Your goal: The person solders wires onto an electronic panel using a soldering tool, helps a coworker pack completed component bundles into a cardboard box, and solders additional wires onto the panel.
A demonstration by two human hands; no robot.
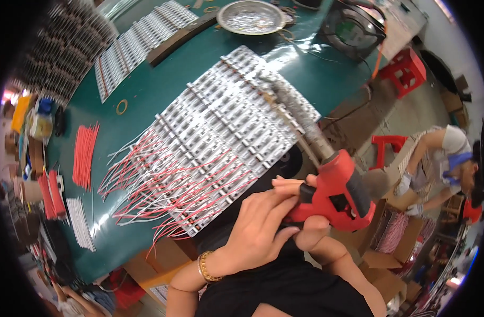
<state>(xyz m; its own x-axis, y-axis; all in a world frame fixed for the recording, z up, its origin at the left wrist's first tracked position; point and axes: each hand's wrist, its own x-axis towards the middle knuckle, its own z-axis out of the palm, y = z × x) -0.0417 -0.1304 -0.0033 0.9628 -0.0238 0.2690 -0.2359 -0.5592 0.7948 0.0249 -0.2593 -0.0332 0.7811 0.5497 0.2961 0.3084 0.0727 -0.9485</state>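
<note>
My left hand and my right hand are both closed on a red-and-black cordless power tool at the lower right of the bench. Some of the right fingers are hidden behind the tool and the left hand. From the tool, a metal shaft points up toward the edge of a large panel of silvery metal pieces set in rows. Red and white wires fan out from the panel's near left side. My left wrist wears a gold bracelet.
On the green table lie a red wire bundle and a white one. At the back are a metal bowl of small parts, a dark bar and a fan. To the right, a person works near red stools.
</note>
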